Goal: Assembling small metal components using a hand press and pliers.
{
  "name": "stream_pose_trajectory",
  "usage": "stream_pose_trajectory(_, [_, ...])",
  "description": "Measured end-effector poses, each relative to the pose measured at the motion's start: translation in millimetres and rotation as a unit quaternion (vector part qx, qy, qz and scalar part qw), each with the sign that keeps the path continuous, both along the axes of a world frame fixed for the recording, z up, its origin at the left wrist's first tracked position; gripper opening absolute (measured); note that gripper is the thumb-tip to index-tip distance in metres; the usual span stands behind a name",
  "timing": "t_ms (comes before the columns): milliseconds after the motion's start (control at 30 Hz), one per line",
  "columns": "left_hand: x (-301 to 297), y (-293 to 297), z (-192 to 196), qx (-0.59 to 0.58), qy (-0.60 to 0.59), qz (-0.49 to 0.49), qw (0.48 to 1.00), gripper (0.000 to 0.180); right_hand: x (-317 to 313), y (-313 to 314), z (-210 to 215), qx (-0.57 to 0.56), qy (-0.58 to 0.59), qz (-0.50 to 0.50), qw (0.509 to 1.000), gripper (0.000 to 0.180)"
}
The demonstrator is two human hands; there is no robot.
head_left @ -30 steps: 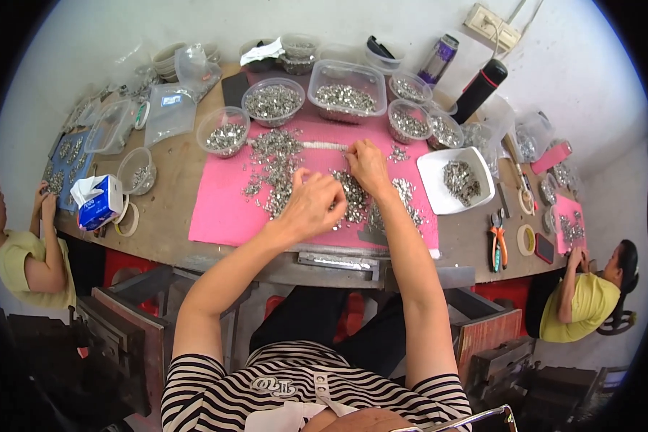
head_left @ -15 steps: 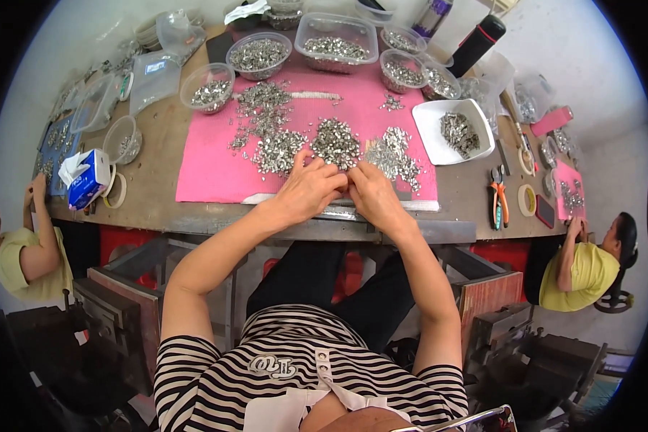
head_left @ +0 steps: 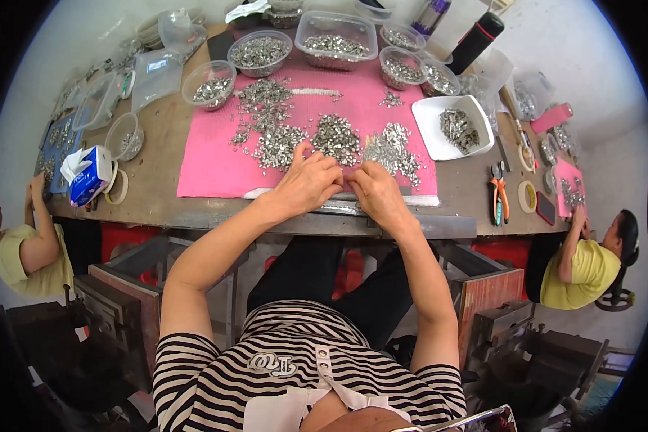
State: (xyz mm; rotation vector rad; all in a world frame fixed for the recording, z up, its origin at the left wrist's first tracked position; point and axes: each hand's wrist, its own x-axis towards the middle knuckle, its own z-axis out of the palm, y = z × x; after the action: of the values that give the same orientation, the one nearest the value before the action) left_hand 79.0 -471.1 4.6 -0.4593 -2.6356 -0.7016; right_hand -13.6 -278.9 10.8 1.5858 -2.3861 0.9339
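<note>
Both hands nudged nearer desk (head_left: 158, 155) edge since earlier frame. Left hand (head_left: 306, 183), right hand (head_left: 376, 194): fingers pinched narrow, contents hidden. Metal-part heaps (head_left: 335, 137) just beyond fingers on pink mat (head_left: 216, 165), within reach.

The person wears a short-sleeved top (head_left: 216, 374) with black and white stripes running across it and a small grey emblem on the chest. A pale bib or apron piece (head_left: 317, 399) with two small snaps lies over the front. The trousers (head_left: 302, 277) are black. Both forearms are bare, and the left hand (head_left: 308, 183) and right hand (head_left: 376, 196) are gloveless.
</note>
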Motion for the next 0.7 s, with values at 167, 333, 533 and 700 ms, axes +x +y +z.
stream_pose_trajectory(167, [-4.1, 2.4, -1.8, 0.027, 0.011, 0.013, 1.0, 0.004, 3.7, 6.2, 6.7, -0.016, -0.05, -0.033, 0.998, 0.007])
stream_pose_trajectory(333, [-1.3, -3.1, 4.2, -0.037, -0.006, -0.019, 0.999, 0.004, 30.6, 25.6, 14.8, -0.09, -0.271, -0.076, 0.955, 0.006])
stream_pose_trajectory(533, [-0.5, -5.1, 5.5, -0.049, -0.001, -0.021, 0.999, 0.006, 54.6, 30.3, 2.6, -0.157, -0.248, -0.063, 0.954, 0.008])
stream_pose_trajectory(700, [1.0, -1.1, 3.5, -0.042, 0.001, -0.006, 0.999, 0.007, 55.4, 27.6, -4.0, -0.152, -0.193, -0.068, 0.967, 0.009])
